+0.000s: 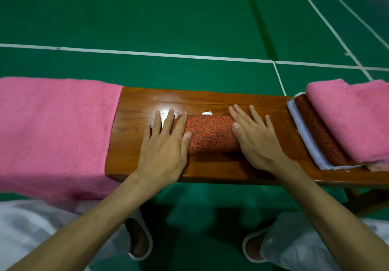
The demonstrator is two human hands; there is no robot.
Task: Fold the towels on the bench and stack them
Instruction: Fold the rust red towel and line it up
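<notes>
A small folded orange-red towel [210, 132] lies in the middle of the wooden bench [210, 100], a white tag showing at its far edge. My left hand [166, 144] presses flat on its left end, fingers straight. My right hand [255, 138] presses flat on its right end. At the bench's right end sits a stack of folded towels: a pink towel [349, 121] on top, a dark red towel [320, 131] under it, a white towel [305, 133] at the bottom. A large unfolded pink towel [54, 131] drapes over the left end.
The bench stands on a green court floor [168, 18] with white lines. My knees in white trousers and my white slippers [139, 239] are below the bench's near edge.
</notes>
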